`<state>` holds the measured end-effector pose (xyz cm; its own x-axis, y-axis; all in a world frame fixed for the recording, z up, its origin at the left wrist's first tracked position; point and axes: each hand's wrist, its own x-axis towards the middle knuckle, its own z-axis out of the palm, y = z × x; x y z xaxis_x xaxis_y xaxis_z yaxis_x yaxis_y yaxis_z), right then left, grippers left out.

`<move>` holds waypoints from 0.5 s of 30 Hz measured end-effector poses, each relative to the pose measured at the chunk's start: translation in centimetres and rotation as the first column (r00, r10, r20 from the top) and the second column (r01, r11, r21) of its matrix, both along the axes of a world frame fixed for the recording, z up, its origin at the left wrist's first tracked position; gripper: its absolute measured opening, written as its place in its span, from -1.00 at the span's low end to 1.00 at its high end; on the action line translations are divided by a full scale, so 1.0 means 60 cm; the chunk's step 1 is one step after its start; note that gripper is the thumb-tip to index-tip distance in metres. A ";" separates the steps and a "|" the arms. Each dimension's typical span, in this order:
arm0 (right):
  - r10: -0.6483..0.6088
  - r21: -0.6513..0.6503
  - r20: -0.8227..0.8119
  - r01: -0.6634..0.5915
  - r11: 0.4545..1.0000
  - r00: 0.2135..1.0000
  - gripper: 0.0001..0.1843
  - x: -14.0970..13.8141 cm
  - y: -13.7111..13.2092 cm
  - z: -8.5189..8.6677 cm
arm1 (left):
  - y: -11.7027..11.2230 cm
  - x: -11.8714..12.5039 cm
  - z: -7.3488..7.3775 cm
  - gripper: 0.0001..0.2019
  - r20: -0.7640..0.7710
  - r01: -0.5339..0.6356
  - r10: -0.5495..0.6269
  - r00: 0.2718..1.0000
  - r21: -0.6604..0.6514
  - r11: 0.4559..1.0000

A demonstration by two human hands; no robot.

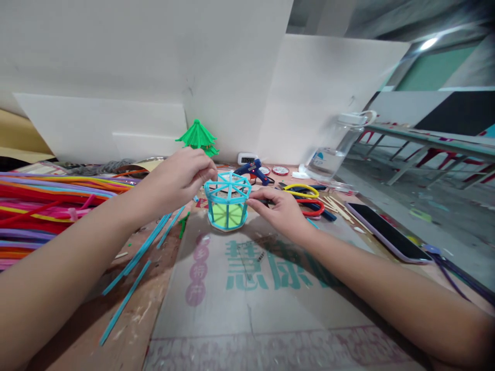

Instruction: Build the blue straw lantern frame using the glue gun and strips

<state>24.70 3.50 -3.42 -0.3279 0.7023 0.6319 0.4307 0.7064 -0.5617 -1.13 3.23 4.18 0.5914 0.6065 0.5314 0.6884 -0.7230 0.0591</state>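
- Two hands are held at the blue frame: its upper right edge is pinched between the thumb and finger of the right hand, while the left hand is bent over its upper left edge; whether anything is grasped by the left cannot be told, since its fingertips are partly hidden.
- The frame is stood upright on the far part of a printed sheet, with its spoked top raised on posts over a yellow-green base.
- A wide stretch of the sheet is left between the forearms, from the frame to the near side, so most room for moving is offered there.
- Left of the sheet's edge, blue strips are laid on the table; a green piece is set near that edge, and the far left is filled by a pile of fuzzy stems.
- Right of the frame, space is narrowed by a yellow handle, a red handle and thin sticks; a phone is placed farther right.
- Behind, the table is bounded by a white panel, before which a green roof shape, a timer, a glue gun and a bottle are lined up.
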 end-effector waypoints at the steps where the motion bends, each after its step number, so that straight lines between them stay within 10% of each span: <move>1: 0.007 0.006 -0.003 -0.007 1.000 1.000 -0.87 0.000 0.000 0.000 | 0.000 0.001 -0.001 -0.65 -0.020 0.013 -0.013 1.000 -0.019 1.000; 15: 0.016 0.013 -0.007 -0.016 1.000 1.000 -0.86 0.000 0.001 -0.001 | -0.005 0.017 -0.024 -0.80 -0.097 0.110 -0.110 0.989 -0.010 0.994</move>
<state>24.67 3.55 -3.46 -0.3342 0.6891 0.6430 0.4154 0.7201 -0.5558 -0.08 2.95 2.76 0.7034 0.5369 0.4658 0.6071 -0.7946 -0.0009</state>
